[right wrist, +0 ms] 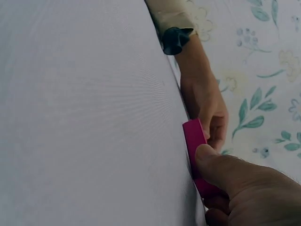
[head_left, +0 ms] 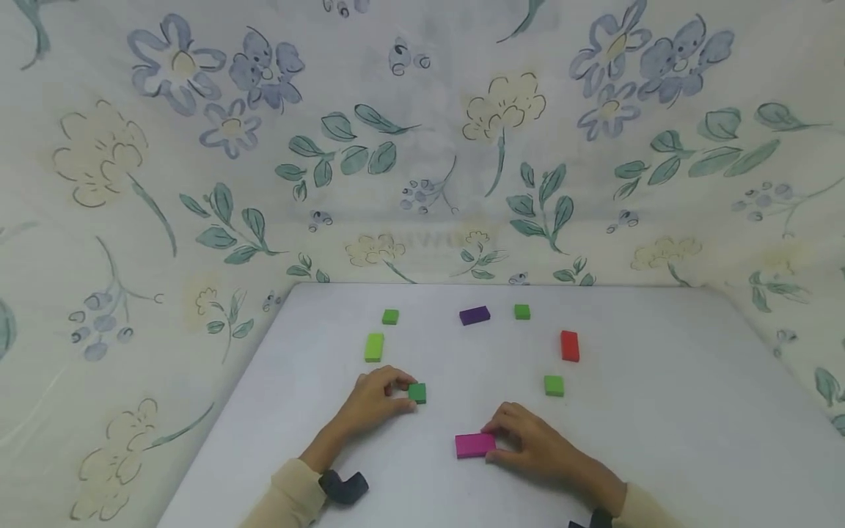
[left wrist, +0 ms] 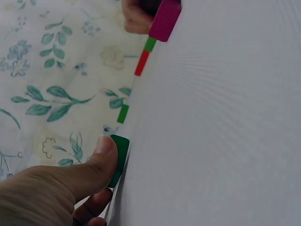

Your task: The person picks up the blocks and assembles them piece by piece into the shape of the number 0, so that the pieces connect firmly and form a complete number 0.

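Between thumb and fingers, my left hand pinches a dark green square block at the table's left middle. The left wrist view shows the thumb on the face of that green block. Nearer the front, my right hand holds the right end of a magenta rectangular block. In the right wrist view the thumb presses on the magenta block, and the fingers behind it are partly hidden. Both blocks are at or close to the table surface; whether they touch it I cannot tell.
Other blocks lie in a loose arc on the white table: lime, green, purple, another green block, red and a light green block. A floral cloth hangs behind.
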`<state>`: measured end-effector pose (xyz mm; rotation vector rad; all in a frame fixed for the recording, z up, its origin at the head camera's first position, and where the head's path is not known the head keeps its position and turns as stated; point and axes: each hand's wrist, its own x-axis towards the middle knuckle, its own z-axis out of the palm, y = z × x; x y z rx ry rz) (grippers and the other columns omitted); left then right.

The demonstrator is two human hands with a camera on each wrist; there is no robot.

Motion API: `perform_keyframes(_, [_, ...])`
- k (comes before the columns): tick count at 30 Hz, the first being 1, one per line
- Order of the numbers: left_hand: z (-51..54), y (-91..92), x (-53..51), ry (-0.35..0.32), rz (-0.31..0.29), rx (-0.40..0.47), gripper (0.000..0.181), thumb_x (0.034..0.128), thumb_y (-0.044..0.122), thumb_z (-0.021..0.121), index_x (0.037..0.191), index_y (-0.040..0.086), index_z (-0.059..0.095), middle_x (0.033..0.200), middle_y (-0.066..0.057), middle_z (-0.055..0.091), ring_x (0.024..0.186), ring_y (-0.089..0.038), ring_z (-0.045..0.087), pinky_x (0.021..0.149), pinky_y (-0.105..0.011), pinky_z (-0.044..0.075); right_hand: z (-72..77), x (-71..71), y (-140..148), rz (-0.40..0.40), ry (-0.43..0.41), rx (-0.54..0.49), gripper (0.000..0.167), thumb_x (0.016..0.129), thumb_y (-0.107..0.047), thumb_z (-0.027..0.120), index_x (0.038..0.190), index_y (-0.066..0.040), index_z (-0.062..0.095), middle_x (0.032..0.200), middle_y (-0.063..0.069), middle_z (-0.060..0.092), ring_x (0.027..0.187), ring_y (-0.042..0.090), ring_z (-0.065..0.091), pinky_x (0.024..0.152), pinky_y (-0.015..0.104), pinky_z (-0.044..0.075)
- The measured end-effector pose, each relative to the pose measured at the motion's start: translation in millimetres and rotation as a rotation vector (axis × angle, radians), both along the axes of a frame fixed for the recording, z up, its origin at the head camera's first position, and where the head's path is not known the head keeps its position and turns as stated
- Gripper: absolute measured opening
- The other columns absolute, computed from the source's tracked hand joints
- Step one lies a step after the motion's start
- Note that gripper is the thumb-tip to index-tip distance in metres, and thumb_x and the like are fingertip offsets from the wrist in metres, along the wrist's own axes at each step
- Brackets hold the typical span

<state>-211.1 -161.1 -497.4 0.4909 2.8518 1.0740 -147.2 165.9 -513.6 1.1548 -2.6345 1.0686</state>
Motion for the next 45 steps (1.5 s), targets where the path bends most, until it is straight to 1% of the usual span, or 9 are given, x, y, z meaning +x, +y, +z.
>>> perform_keyframes(2, [-1.2, 2.2, 2.7, 0.005, 0.009, -0.003, 0.033, 0.0788, 0.03, 0.084, 0.11, 0.027, 0.072, 0.095, 0.016, 0.064, 0.08, -0.008, 0.047, 0.075, -0.03, 0.029, -0.3, 1.2, -0.6, 0.0, 0.007, 0.0, 0.024, 0.091, -0.033, 0.074, 0.111, -0.021, 0.068, 0.104, -0.013, 0.061, 0.095, 0.003, 0.055, 0.085, 0.022, 0.054])
perform_keyframes(5, [-4.1, 3.3, 4.2, 0.016, 0.015, 0.002, 0.034, 0.0779, 0.03, 0.084, 0.11, 0.028, 0.072, 0.094, 0.016, 0.064, 0.079, -0.008, 0.046, 0.075, -0.03, 0.028, 0.7, 1.3, -2.2, -0.017, -0.021, 0.018, 0.026, 0.091, -0.035, 0.074, 0.112, -0.021, 0.068, 0.103, -0.013, 0.06, 0.094, 0.002, 0.054, 0.084, 0.021, 0.053])
perform_keyframes(8, [-5.7, 3.6, 4.3, 0.009, -0.018, -0.004, 0.036, 0.0789, 0.033, 0.084, 0.113, 0.028, 0.072, 0.097, 0.017, 0.064, 0.081, -0.007, 0.047, 0.077, -0.03, 0.029, 3.2, -0.9, -4.1, -0.042, -0.063, 0.046, 0.027, 0.09, -0.035, 0.075, 0.112, -0.02, 0.068, 0.101, -0.014, 0.059, 0.091, 0.0, 0.052, 0.08, 0.018, 0.052])
perform_keyframes(12, [-3.4, 3.7, 5.9, 0.01, -0.038, -0.001, 0.036, 0.0802, 0.031, 0.083, 0.114, 0.026, 0.071, 0.099, 0.016, 0.065, 0.085, -0.008, 0.049, 0.079, -0.03, 0.03, 6.1, -10.5, -11.0, -0.073, -0.077, 0.09, 0.028, 0.089, -0.035, 0.075, 0.112, -0.02, 0.068, 0.098, -0.015, 0.058, 0.088, -0.001, 0.05, 0.075, 0.016, 0.05])
perform_keyframes(20, [-6.0, 5.8, 8.2, -0.004, -0.029, 0.001, 0.035, 0.0807, 0.032, 0.082, 0.113, 0.026, 0.071, 0.096, 0.017, 0.064, 0.082, -0.006, 0.048, 0.077, -0.03, 0.029, 7.0, -29.5, -25.5, -0.104, -0.119, 0.139, 0.031, 0.089, -0.033, 0.076, 0.114, -0.018, 0.068, 0.097, -0.013, 0.057, 0.087, 0.001, 0.05, 0.074, 0.017, 0.05])
perform_keyframes(28, [-1.7, 14.7, 0.8, 0.005, 0.005, 0.006, 0.032, 0.0793, 0.031, 0.084, 0.107, 0.024, 0.07, 0.091, 0.015, 0.063, 0.077, -0.01, 0.048, 0.075, -0.031, 0.03, 10.6, -41.7, -32.5, -0.145, -0.129, 0.113, 0.031, 0.087, -0.028, 0.078, 0.114, -0.017, 0.069, 0.095, -0.013, 0.056, 0.085, 0.005, 0.05, 0.072, 0.018, 0.049])
perform_keyframes(38, [-1.0, 18.7, -1.5, 0.002, 0.028, 0.004, 0.03, 0.0754, 0.031, 0.087, 0.098, 0.024, 0.068, 0.088, 0.014, 0.063, 0.079, -0.01, 0.05, 0.077, -0.031, 0.03, 10.3, -42.7, -36.3, -0.162, -0.167, 0.096, 0.033, 0.088, -0.028, 0.077, 0.117, -0.017, 0.068, 0.096, -0.012, 0.055, 0.086, 0.006, 0.05, 0.073, 0.017, 0.049])
perform_keyframes(41, [-3.5, 18.9, -1.6, 0.021, 0.03, 0.001, 0.031, 0.0752, 0.031, 0.087, 0.098, 0.024, 0.068, 0.088, 0.014, 0.063, 0.078, -0.009, 0.05, 0.077, -0.031, 0.03, 11.1, -41.8, -36.3, -0.172, -0.17, 0.093, 0.033, 0.088, -0.029, 0.077, 0.117, -0.017, 0.069, 0.096, -0.012, 0.055, 0.086, 0.006, 0.05, 0.074, 0.018, 0.049])
perform_keyframes(45, [-7.5, 22.0, -2.3, 0.048, 0.008, 0.002, 0.031, 0.0762, 0.032, 0.086, 0.1, 0.024, 0.069, 0.089, 0.014, 0.064, 0.079, -0.008, 0.05, 0.078, -0.031, 0.031, 10.4, -40.1, -33.1, -0.19, -0.168, 0.088, 0.032, 0.087, -0.028, 0.078, 0.117, -0.018, 0.069, 0.096, -0.013, 0.055, 0.087, 0.005, 0.051, 0.074, 0.018, 0.05])
